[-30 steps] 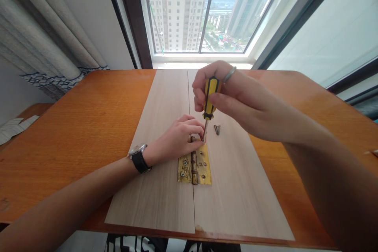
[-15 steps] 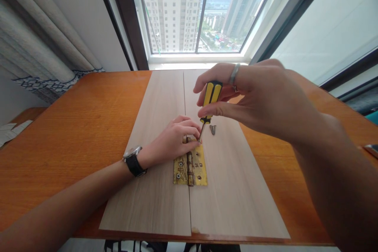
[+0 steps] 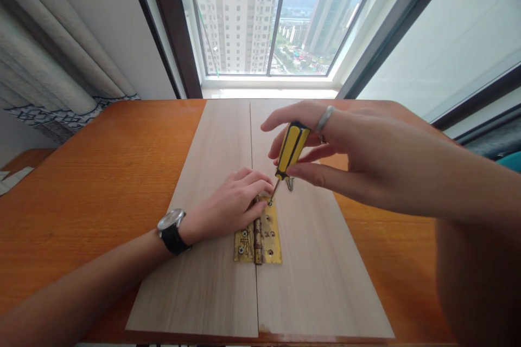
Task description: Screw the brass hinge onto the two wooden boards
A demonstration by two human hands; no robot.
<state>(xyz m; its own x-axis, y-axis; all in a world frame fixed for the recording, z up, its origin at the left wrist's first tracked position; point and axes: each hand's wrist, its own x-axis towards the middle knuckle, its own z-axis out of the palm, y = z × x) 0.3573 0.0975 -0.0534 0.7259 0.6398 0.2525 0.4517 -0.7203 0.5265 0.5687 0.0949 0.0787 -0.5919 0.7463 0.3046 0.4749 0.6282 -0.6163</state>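
My right hand holds a yellow-and-black screwdriver between thumb and fingers, its shaft slanting down to the left. The tip meets a screw at the top of the right leaf of a worn brass hinge. My left hand lies over the hinge's upper left part, thumb and forefinger apart beside that screw. Several holes show in the right leaf; screws sit in the left one, whose top is hidden. Loose screws lie behind the screwdriver, partly covered.
Under the hinge, two pale wood-grain boards lie side by side, the hinge knuckle along their seam. They rest on an orange-brown wooden table. Beyond its far edge is a window; a curtain hangs at the left.
The screwdriver leans further right, and my right hand has lowered and turned around its handle. My left thumb and forefinger have spread a little, leaving the screw head in view.
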